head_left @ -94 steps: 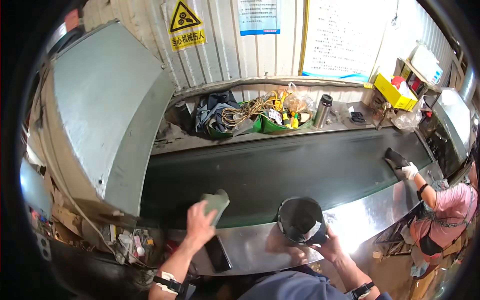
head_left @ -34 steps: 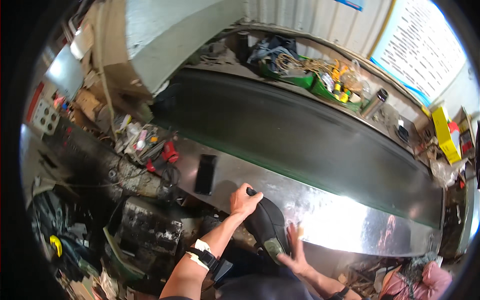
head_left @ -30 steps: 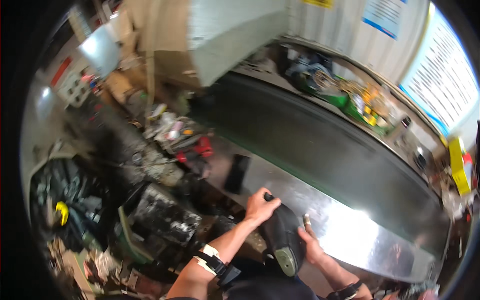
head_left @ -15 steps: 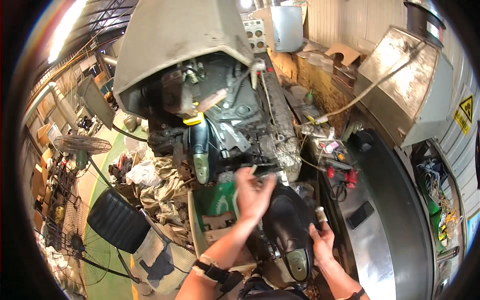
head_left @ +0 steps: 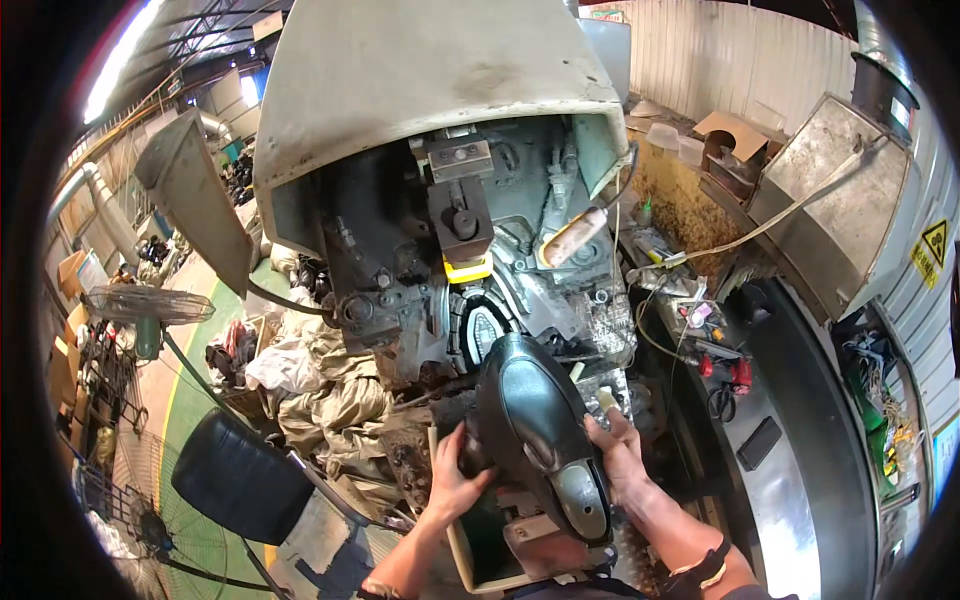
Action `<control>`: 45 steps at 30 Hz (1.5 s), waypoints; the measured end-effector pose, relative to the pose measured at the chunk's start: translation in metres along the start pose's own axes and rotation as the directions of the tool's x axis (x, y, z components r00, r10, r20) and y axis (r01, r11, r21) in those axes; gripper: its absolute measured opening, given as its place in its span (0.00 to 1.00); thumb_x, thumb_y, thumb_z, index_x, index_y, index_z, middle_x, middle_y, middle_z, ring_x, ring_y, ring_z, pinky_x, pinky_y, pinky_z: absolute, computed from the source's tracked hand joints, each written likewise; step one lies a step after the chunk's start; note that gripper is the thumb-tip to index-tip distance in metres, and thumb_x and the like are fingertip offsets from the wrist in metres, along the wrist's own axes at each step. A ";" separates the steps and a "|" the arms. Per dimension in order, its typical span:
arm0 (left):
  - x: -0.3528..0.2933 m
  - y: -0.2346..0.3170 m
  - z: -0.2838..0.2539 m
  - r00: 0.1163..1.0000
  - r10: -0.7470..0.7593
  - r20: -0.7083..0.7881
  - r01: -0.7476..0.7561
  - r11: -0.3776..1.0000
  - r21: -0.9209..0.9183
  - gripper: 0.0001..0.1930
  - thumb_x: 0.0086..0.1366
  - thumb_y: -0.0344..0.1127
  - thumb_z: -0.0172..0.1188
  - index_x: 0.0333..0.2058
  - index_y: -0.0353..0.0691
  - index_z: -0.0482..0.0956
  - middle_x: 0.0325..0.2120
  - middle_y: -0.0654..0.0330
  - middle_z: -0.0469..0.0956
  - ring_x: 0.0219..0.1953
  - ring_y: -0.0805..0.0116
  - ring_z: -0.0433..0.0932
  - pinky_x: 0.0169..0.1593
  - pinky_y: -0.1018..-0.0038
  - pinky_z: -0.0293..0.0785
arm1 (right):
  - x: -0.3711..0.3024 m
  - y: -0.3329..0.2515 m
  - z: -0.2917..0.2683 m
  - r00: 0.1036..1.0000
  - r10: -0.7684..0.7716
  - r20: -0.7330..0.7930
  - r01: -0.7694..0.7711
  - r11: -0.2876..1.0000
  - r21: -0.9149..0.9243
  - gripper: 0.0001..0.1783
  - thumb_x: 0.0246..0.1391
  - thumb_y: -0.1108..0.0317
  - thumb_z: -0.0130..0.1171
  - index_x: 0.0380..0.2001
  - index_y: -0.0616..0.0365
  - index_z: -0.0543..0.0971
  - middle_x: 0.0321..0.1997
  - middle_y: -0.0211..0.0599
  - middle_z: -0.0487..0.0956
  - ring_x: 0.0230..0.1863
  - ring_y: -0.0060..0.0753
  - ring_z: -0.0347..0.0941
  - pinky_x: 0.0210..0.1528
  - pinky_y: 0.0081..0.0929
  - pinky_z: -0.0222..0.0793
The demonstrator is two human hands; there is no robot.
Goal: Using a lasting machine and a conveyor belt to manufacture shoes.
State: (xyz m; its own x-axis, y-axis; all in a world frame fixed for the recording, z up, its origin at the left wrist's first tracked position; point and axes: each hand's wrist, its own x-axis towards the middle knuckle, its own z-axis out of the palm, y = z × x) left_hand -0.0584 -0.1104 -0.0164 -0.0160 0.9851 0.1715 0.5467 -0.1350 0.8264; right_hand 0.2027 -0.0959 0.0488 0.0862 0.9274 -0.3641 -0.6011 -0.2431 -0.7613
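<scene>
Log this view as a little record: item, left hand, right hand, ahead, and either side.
Item: black shoe
Left hand: holding the shoe's left side
Right hand: holding the shoe's right side
Ahead: grey-hooded machine with a yellow piece
Left side: black chair, fan
Right side: dark phone on a metal ledge

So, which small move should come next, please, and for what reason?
Probably ease the black shoe slightly forward, toward the oval ridged pad: its toe points that way, and the left hand and right hand are at its two sides, so it seems steady enough to guide.
</scene>
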 end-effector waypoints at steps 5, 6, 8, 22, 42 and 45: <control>0.025 0.029 -0.002 0.946 -0.324 0.009 0.147 0.403 -0.903 0.19 0.73 0.41 0.52 0.53 0.33 0.74 0.47 0.56 0.81 0.48 0.65 0.78 0.56 0.68 0.70 | 0.045 0.025 0.032 0.992 -0.022 0.125 0.022 1.000 -0.002 0.30 0.62 0.66 0.62 0.61 0.67 0.65 0.42 0.40 0.79 0.39 0.27 0.77 0.39 0.28 0.77; 0.037 0.038 0.001 0.928 -0.363 0.084 0.187 0.260 -0.947 0.17 0.73 0.42 0.54 0.49 0.34 0.78 0.43 0.59 0.82 0.44 0.68 0.79 0.52 0.70 0.72 | 0.050 0.027 0.041 0.992 0.002 0.123 -0.008 0.999 0.051 0.28 0.62 0.67 0.62 0.61 0.64 0.66 0.42 0.40 0.79 0.39 0.28 0.77 0.39 0.29 0.78; 0.055 0.050 0.003 0.866 -0.478 0.145 0.306 0.278 -0.911 0.11 0.71 0.41 0.57 0.35 0.41 0.82 0.30 0.64 0.81 0.28 0.71 0.76 0.32 0.74 0.69 | 0.054 0.029 0.063 0.999 0.040 -0.008 -0.039 0.994 0.098 0.27 0.63 0.67 0.61 0.61 0.61 0.65 0.42 0.40 0.79 0.39 0.30 0.77 0.39 0.31 0.78; 0.107 0.018 0.015 0.797 -0.555 0.236 0.332 0.078 -0.940 0.09 0.69 0.39 0.58 0.39 0.42 0.82 0.35 0.62 0.83 0.34 0.68 0.79 0.40 0.71 0.73 | 0.107 0.028 0.080 0.995 0.054 0.078 -0.063 0.991 0.120 0.31 0.63 0.70 0.60 0.63 0.59 0.58 0.41 0.40 0.80 0.35 0.29 0.79 0.36 0.30 0.78; 0.115 -0.010 0.075 0.775 -0.631 -0.019 0.030 0.067 -0.997 0.12 0.72 0.37 0.56 0.38 0.33 0.81 0.36 0.59 0.82 0.37 0.68 0.80 0.44 0.70 0.78 | 0.138 0.057 0.073 0.995 0.009 0.096 -0.027 0.982 0.187 0.33 0.61 0.70 0.63 0.64 0.55 0.57 0.48 0.42 0.78 0.41 0.32 0.79 0.39 0.34 0.80; 0.117 0.001 0.072 0.795 -0.605 0.038 0.055 0.011 -0.998 0.13 0.73 0.38 0.54 0.40 0.32 0.81 0.38 0.57 0.82 0.38 0.66 0.81 0.44 0.68 0.79 | 0.139 0.051 0.074 0.994 0.078 0.076 -0.092 0.975 0.202 0.32 0.60 0.67 0.64 0.62 0.56 0.59 0.49 0.42 0.78 0.41 0.35 0.79 0.39 0.36 0.80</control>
State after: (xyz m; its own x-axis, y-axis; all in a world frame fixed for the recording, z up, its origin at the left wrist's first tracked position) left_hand 0.0003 0.0124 -0.0336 -0.3122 0.8689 -0.3840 -0.8308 -0.0537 0.5540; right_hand 0.1252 0.0416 -0.0013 -0.0211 0.9245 -0.3806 -0.7545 -0.2645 -0.6006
